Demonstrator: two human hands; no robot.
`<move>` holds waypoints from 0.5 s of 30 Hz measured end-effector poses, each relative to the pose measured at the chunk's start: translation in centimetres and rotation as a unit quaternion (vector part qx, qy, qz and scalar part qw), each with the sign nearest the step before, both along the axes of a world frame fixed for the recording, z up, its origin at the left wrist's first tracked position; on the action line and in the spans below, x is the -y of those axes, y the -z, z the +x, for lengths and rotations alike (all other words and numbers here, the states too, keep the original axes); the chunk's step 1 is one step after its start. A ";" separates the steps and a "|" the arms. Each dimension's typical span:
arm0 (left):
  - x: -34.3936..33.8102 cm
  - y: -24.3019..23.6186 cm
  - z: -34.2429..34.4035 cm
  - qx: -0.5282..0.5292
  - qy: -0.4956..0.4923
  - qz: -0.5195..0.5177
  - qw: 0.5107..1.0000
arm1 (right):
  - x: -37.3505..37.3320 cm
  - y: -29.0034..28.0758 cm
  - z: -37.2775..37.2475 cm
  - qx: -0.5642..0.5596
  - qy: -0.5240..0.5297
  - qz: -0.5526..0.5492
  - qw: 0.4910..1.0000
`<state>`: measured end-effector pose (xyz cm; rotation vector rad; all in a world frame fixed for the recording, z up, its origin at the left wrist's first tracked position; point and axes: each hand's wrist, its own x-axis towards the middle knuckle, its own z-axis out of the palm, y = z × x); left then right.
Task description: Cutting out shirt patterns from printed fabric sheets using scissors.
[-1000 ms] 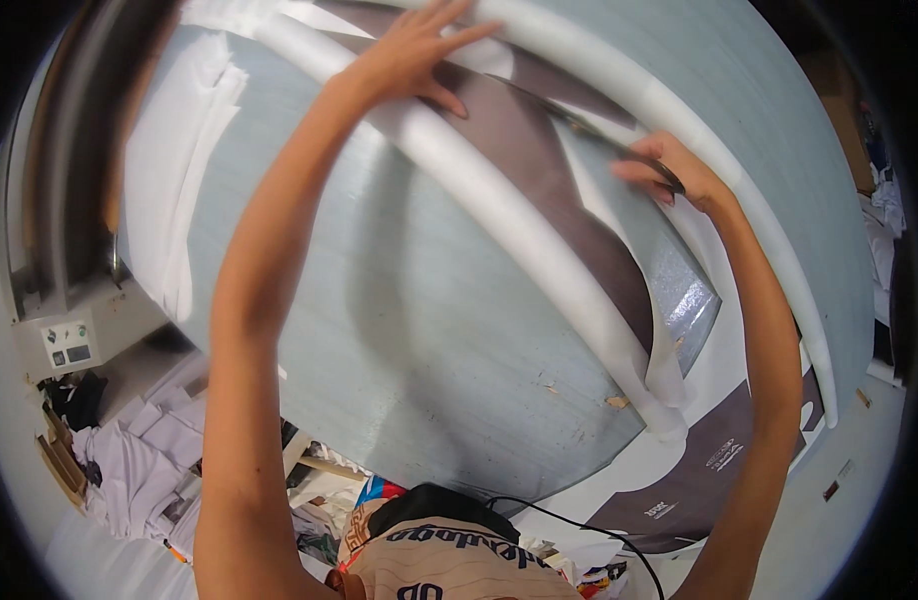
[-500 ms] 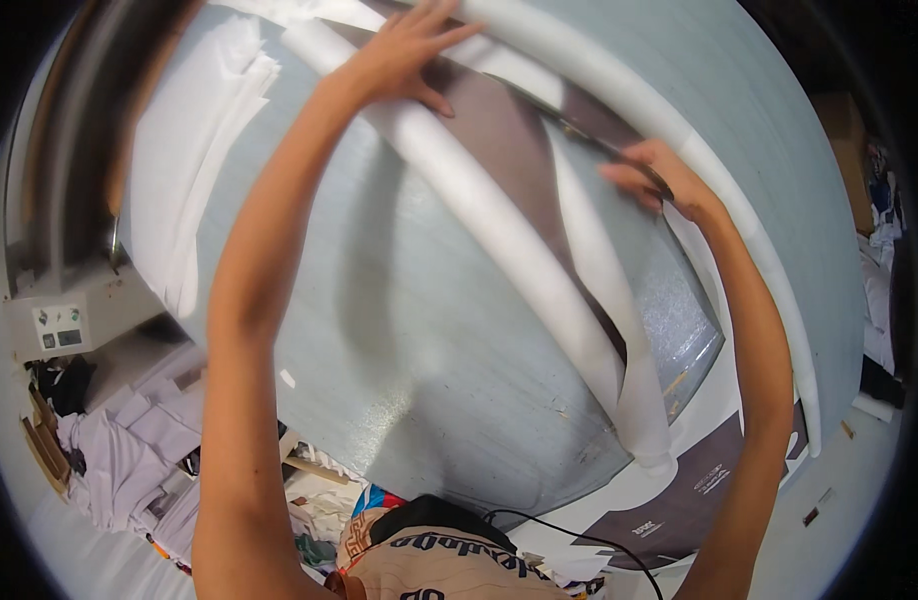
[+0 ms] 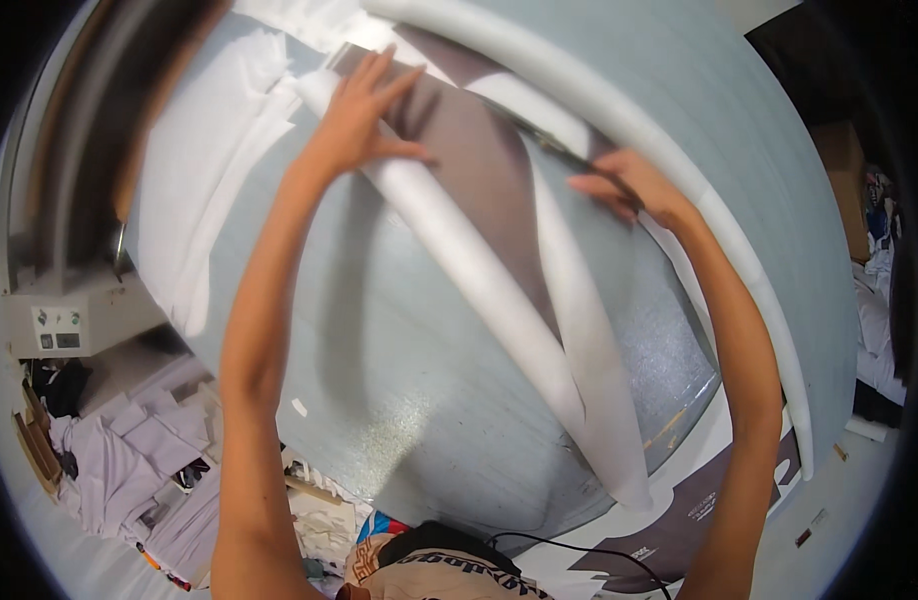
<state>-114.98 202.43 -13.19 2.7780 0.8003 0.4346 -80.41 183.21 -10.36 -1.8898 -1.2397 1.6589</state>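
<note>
My left hand (image 3: 357, 122) lies with fingers spread over a rolled white sheet with a brown-grey printed face (image 3: 479, 160). Its fingertips touch the brown-grey side, and the thumb points right. Farther right, my right hand (image 3: 634, 187) is wrapped round the dark handles of large scissors (image 3: 551, 142). The blades reach up and left along the sheet, between the brown-grey part and a white strip beyond it. Whether the blades are parted I cannot tell. A cut, curled flap (image 3: 584, 320) of the sheet hangs down toward me, beside the long white roll (image 3: 469, 265).
The blue-grey table (image 3: 419, 350) ends near my body. A long white roll (image 3: 719, 195) curves along the far right. White sheets (image 3: 219, 130) are stacked at the left. Pale cloth (image 3: 129, 450) lies in a heap lower left, and a black cable (image 3: 579, 550) crosses near my waist.
The scissors and my right hand have shifted slightly left. My left hand has moved a little left and nearer, still spread on the sheet. The roll and flap have also slid left.
</note>
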 end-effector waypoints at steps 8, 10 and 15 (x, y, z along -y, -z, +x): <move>2.3 -1.4 -3.9 0.013 -0.077 -0.073 0.994 | -3.1 0.0 -1.8 0.036 -0.025 0.012 0.999; 3.2 -1.4 -5.0 0.007 -0.093 -0.082 0.992 | -4.1 0.2 -2.7 0.030 -0.018 0.016 0.999; 5.1 -0.8 -6.9 0.027 -0.132 -0.121 0.983 | -6.5 -0.1 -5.1 0.023 -0.012 0.035 0.999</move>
